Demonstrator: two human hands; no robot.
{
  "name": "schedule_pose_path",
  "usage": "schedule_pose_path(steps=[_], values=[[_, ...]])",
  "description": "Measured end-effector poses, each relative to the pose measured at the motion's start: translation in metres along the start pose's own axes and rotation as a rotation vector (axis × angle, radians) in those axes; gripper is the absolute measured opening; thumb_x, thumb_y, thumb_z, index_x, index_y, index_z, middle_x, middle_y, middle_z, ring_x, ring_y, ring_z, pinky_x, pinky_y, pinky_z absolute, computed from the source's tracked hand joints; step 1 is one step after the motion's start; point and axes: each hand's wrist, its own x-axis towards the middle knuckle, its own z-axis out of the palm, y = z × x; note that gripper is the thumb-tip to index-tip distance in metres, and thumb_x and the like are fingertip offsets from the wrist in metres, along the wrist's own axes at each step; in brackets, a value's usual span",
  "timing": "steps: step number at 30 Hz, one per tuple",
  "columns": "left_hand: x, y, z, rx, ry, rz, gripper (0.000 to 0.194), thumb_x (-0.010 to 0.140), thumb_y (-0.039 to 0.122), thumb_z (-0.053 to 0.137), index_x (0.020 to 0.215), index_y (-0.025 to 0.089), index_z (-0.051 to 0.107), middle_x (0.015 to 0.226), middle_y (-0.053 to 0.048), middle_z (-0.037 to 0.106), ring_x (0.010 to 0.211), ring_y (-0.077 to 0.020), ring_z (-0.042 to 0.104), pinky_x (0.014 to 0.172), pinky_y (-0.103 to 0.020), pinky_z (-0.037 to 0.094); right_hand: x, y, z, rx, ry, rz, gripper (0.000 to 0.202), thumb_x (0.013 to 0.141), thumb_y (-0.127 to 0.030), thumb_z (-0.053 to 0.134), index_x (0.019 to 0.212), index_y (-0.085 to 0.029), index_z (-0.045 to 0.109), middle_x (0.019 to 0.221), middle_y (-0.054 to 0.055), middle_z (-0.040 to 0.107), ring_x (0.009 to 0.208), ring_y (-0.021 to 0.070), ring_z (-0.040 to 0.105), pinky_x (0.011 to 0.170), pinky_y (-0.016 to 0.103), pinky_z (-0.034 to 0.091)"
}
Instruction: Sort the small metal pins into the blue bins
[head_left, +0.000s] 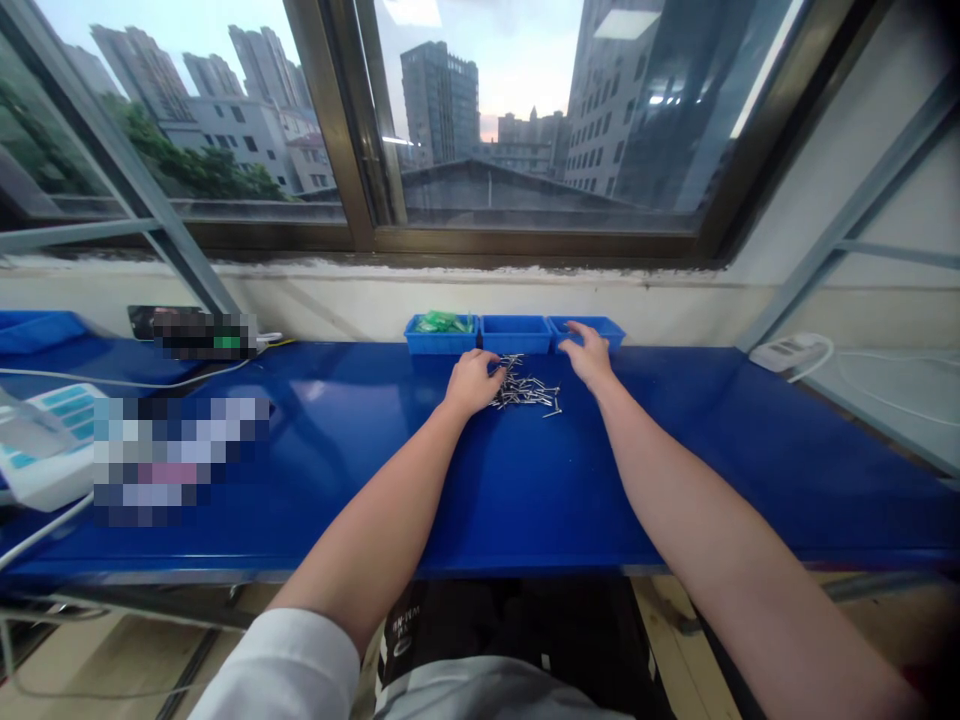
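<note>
A loose pile of metal screws [529, 392] lies on the blue tabletop, with a few strays at its right side and behind it. My left hand [475, 382] rests against the pile's left edge, thumb and forefinger apart and bent toward the screws. Nothing shows in its grip, though the undersides of the fingers are hidden. Over the front of the right blue bin [611, 332] is my right hand [589, 356], its thumb and fingers spread with no object visible between them. The hand partly covers that bin's inside.
Left of that bin stand a middle blue bin [516, 330] and one with green plastic pieces [444, 322]. A white device with blue panels [60, 430] and a blurred-out item [180, 465] sit at left. A power strip [791, 350] lies far right, below metal struts.
</note>
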Motion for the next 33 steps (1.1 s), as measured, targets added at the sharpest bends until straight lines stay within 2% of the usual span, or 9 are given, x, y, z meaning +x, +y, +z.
schedule_pose_path(steps=[7, 12, 15, 17, 19, 22, 27, 29, 33], values=[[0.001, 0.001, 0.003, 0.013, -0.041, 0.021, 0.029, 0.082, 0.033, 0.053, 0.102, 0.016, 0.066, 0.107, -0.009, 0.064, 0.103, -0.0235, 0.056, 0.094, -0.036, 0.044, -0.017, -0.03, 0.019, -0.335, -0.24, -0.13, 0.069, 0.07, -0.038, 0.057, 0.136, -0.023, 0.044, 0.143, 0.007, 0.038, 0.118, 0.0389, 0.034, 0.093, 0.056, 0.033], [0.001, 0.002, 0.001, 0.023, -0.075, 0.016, 0.031, 0.082, 0.035, 0.053, 0.103, 0.015, 0.065, 0.107, -0.01, 0.063, 0.102, -0.0235, 0.057, 0.094, -0.036, 0.044, -0.017, -0.024, 0.023, -0.34, -0.373, -0.096, 0.073, 0.075, -0.035, 0.05, 0.144, -0.024, 0.03, 0.152, 0.005, 0.021, 0.122, 0.0399, 0.03, 0.094, 0.059, 0.031], [0.001, 0.001, 0.001, 0.039, -0.101, 0.015, 0.033, 0.082, 0.036, 0.052, 0.105, 0.016, 0.065, 0.107, -0.009, 0.063, 0.103, -0.0235, 0.057, 0.093, -0.035, 0.045, -0.017, -0.022, 0.024, -0.286, -0.367, -0.115, 0.076, 0.073, -0.031, 0.05, 0.145, -0.026, 0.026, 0.154, 0.004, 0.016, 0.124, 0.0396, 0.028, 0.095, 0.059, 0.031], [0.0, 0.001, 0.001, 0.052, -0.126, 0.009, 0.036, 0.083, 0.04, 0.051, 0.107, 0.016, 0.064, 0.109, -0.01, 0.063, 0.105, -0.0236, 0.056, 0.094, -0.035, 0.044, -0.017, -0.024, 0.023, -0.247, -0.303, -0.155, 0.072, 0.074, -0.029, 0.05, 0.143, -0.023, 0.03, 0.152, 0.006, 0.022, 0.125, 0.0374, 0.028, 0.097, 0.056, 0.03], [-0.002, 0.001, 0.0, 0.064, -0.158, 0.005, 0.044, 0.084, 0.047, 0.048, 0.111, 0.016, 0.062, 0.113, -0.01, 0.062, 0.109, -0.0244, 0.055, 0.095, -0.035, 0.043, -0.018, -0.026, 0.022, -0.214, -0.24, -0.213, 0.06, 0.075, -0.027, 0.049, 0.134, -0.018, 0.045, 0.142, 0.01, 0.038, 0.121, 0.0333, 0.034, 0.099, 0.052, 0.031], [-0.006, 0.002, -0.003, 0.077, -0.231, 0.052, 0.067, 0.079, 0.066, 0.045, 0.124, 0.018, 0.054, 0.128, -0.012, 0.055, 0.121, -0.0281, 0.047, 0.101, -0.039, 0.038, -0.022, -0.031, 0.021, -0.2, -0.273, -0.28, 0.04, 0.076, -0.028, 0.051, 0.112, -0.017, 0.062, 0.116, 0.011, 0.057, 0.11, 0.0285, 0.044, 0.097, 0.045, 0.034], [-0.011, 0.006, -0.006, 0.111, -0.439, 0.074, 0.103, 0.059, 0.083, 0.051, 0.142, 0.024, 0.032, 0.15, -0.012, 0.029, 0.138, -0.0367, 0.021, 0.109, -0.051, 0.02, -0.034, -0.04, 0.021, -0.302, -0.459, -0.243, 0.048, 0.077, -0.051, 0.054, 0.114, -0.022, 0.063, 0.115, 0.011, 0.056, 0.106, 0.0304, 0.044, 0.09, 0.045, 0.036], [-0.012, 0.007, -0.005, 0.118, -0.461, 0.069, 0.107, 0.056, 0.083, 0.053, 0.143, 0.025, 0.029, 0.151, -0.013, 0.026, 0.138, -0.0373, 0.02, 0.109, -0.052, 0.019, -0.038, -0.042, 0.022, -0.336, -0.508, -0.234, 0.046, 0.079, -0.053, 0.051, 0.112, -0.024, 0.065, 0.115, 0.01, 0.056, 0.106, 0.0314, 0.044, 0.089, 0.045, 0.036], [-0.012, 0.009, -0.003, 0.113, -0.419, 0.088, 0.103, 0.058, 0.083, 0.052, 0.141, 0.024, 0.034, 0.147, -0.015, 0.033, 0.135, -0.0363, 0.028, 0.108, -0.051, 0.021, -0.04, -0.043, 0.025, -0.323, -0.502, -0.252, 0.036, 0.083, -0.048, 0.049, 0.103, -0.026, 0.069, 0.108, 0.01, 0.059, 0.103, 0.0283, 0.047, 0.087, 0.042, 0.036]])
